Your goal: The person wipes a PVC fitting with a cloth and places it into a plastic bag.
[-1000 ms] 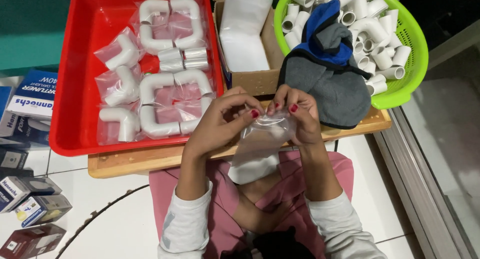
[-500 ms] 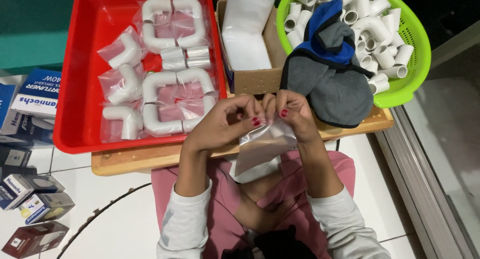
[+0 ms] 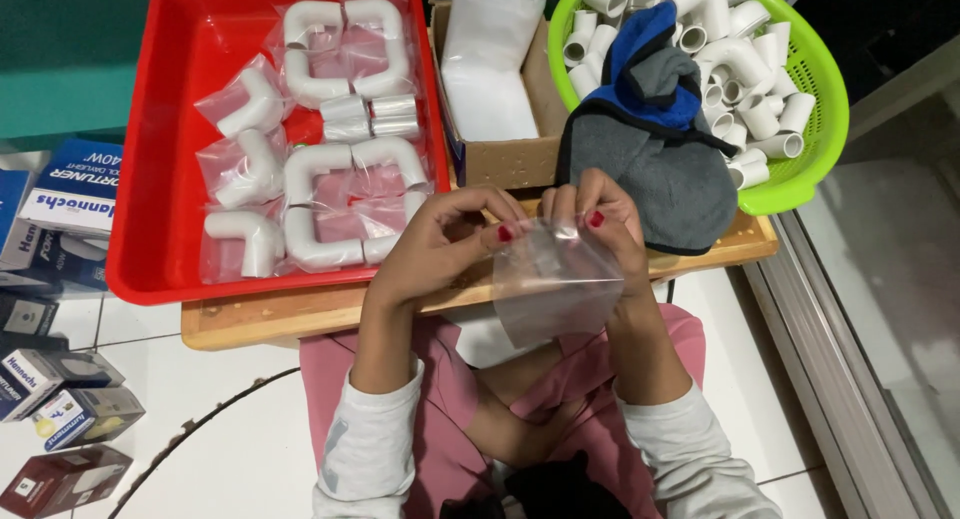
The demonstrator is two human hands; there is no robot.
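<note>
My left hand (image 3: pixel 440 244) and my right hand (image 3: pixel 598 219) pinch the top edge of a small clear plastic bag (image 3: pixel 555 284), which hangs below them over my lap. The bag looks empty. Just beyond my hands lies a wooden board (image 3: pixel 300 314) that carries a red tray (image 3: pixel 160 179) with several bagged white pipe elbows (image 3: pixel 330 169). A green basket (image 3: pixel 810 139) at the right holds loose white pipe fittings (image 3: pixel 745 64), partly covered by a grey and blue cloth (image 3: pixel 660 139).
A cardboard box (image 3: pixel 500 159) with a stack of clear bags (image 3: pixel 485 59) stands between tray and basket. Several small product boxes (image 3: pixel 60 419) lie on the white tiled floor at the left. A metal door track (image 3: pixel 850 349) runs along the right.
My hands have stayed together at the bag's top edge. The fingers have shifted slightly along it and the bag now hangs flatter and wider.
</note>
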